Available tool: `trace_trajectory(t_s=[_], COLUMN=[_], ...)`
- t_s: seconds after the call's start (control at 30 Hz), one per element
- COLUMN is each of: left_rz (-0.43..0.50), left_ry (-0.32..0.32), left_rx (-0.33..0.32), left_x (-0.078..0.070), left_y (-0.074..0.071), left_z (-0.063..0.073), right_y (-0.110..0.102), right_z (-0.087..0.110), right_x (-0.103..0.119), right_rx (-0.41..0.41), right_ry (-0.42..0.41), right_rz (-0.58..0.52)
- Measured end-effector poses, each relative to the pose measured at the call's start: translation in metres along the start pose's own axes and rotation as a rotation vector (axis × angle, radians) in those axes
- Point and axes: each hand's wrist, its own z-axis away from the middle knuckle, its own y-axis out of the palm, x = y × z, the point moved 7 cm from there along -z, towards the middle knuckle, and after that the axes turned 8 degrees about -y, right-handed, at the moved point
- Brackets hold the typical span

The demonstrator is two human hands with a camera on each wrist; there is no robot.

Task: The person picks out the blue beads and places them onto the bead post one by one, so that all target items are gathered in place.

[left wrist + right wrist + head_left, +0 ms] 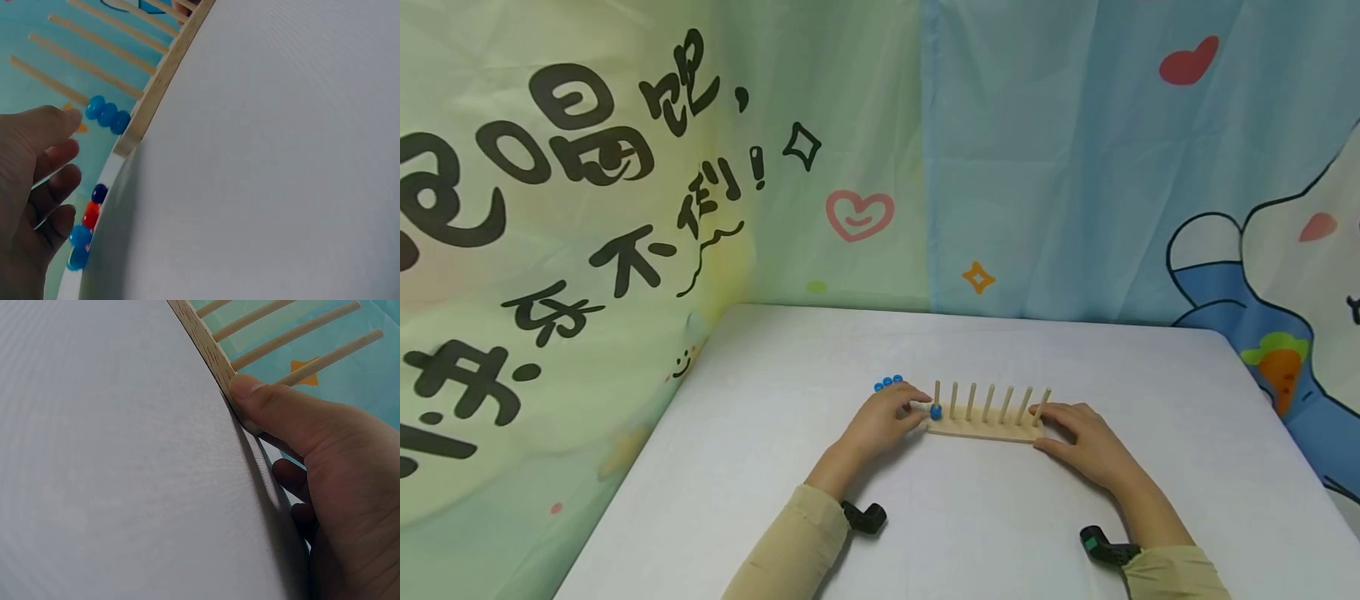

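A wooden peg board (985, 429) with a row of upright pegs stands on the table. Three blue beads (107, 114) are threaded on its leftmost peg, down by the base. My left hand (891, 414) is beside that peg, its fingers loosely bent and nothing between them; in the left wrist view the thumb is close to the beads. At the other end, my right hand (1078, 437) grips the board's end, with the thumb (247, 390) on the front side. Its other fingers are partly hidden behind.
Loose blue beads (888, 382) lie on the white table (970, 517) behind the left hand. The left wrist view also shows red beads (90, 215) and a dark blue bead (99, 193) there. A printed curtain (1037, 150) hangs behind the table.
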Motion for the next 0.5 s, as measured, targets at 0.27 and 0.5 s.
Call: trace_trajectory(t_s=[0.27,0.5], left_rz=[-0.014,-0.024], left_ry=[-0.097,-0.223], left_rx=[-0.158,-0.211], left_x=[0.032,0.056], left_y=[-0.023,-0.032], left_z=[0.014,0.022], right_y=[-0.003,0.002], right_z=[-0.004,-0.001], right_x=[0.001,-0.002], right_rx=[-0.004,0.018], right_ry=[-0.021,0.012], right_rz=[-0.009,-0.005])
